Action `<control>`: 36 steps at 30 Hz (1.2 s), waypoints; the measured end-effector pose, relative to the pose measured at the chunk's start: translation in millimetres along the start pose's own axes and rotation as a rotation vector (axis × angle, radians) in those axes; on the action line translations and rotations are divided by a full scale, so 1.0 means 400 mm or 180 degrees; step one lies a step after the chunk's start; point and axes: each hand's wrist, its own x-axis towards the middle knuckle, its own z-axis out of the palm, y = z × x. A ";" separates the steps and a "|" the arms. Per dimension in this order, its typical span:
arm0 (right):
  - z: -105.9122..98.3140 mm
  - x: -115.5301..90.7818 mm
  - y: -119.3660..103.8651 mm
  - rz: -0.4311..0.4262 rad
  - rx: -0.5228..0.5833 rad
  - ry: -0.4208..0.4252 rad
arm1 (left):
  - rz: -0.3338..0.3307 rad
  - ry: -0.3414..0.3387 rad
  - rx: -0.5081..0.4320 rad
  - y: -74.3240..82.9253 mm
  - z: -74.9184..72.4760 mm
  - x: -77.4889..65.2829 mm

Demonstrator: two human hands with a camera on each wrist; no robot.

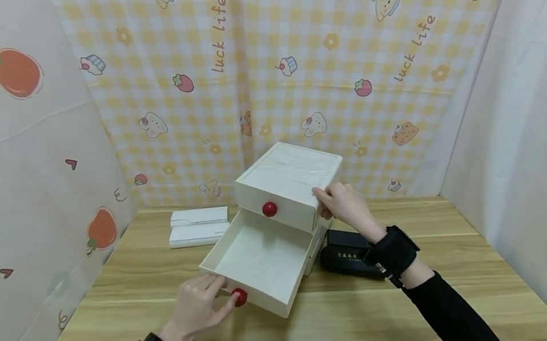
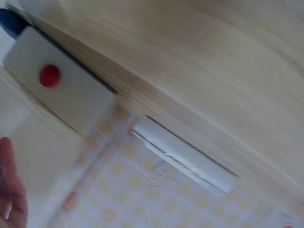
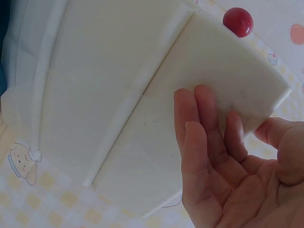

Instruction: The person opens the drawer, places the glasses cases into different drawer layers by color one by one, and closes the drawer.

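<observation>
A white two-tier drawer box point(image 1: 289, 171) stands on the table, with its lower drawer point(image 1: 258, 253) pulled out and nothing visible inside. My left hand point(image 1: 198, 307) is at that drawer's front left corner. A finger touches the rim while the thumb meets the red knob point(image 1: 240, 297); in the left wrist view only part of the left hand point(image 2: 12, 190) shows. Above, the upper drawer is closed, its red knob point(image 1: 270, 209) at the front. My right hand point(image 1: 345, 204) grips the top right edge. In the right wrist view, several fingers point(image 3: 209, 128) lie against the side and the thumb reaches over the edge.
Two flat white boxes point(image 1: 199, 234) lie to the left behind the drawer. On the right, beside the drawer box, sits a black case point(image 1: 342, 262) with printed characters, partly covered by the right wrist strap. Patterned curtains point(image 1: 292, 76) enclose the wooden table point(image 1: 345, 322) at the back and sides.
</observation>
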 end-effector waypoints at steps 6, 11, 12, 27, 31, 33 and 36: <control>0.000 0.000 -0.001 0.0004 -0.0016 0.0015 | -0.0170 0.0110 -0.0100 -0.096 -0.013 -0.025; 0.001 0.001 0.000 -0.0016 -0.0019 0.0021 | -0.0043 0.0029 -0.0116 -0.170 -0.010 -0.045; 0.002 0.001 0.001 -0.0014 -0.0012 0.0028 | -0.0033 0.0007 -0.0107 -0.183 -0.008 -0.048; 0.006 0.003 0.008 0.0027 -0.0007 0.0030 | -0.1285 -0.1879 0.0528 -0.312 0.088 -0.020; 0.006 0.003 0.008 0.0022 0.0022 0.0026 | -0.1506 -0.2315 0.0470 -0.338 0.121 -0.022; 0.005 0.003 0.007 0.0013 0.0035 0.0023 | -0.1586 -0.2451 0.0441 -0.346 0.135 -0.024; 0.004 0.002 0.006 0.0005 0.0045 0.0023 | -0.1656 -0.2540 0.0419 -0.356 0.153 -0.028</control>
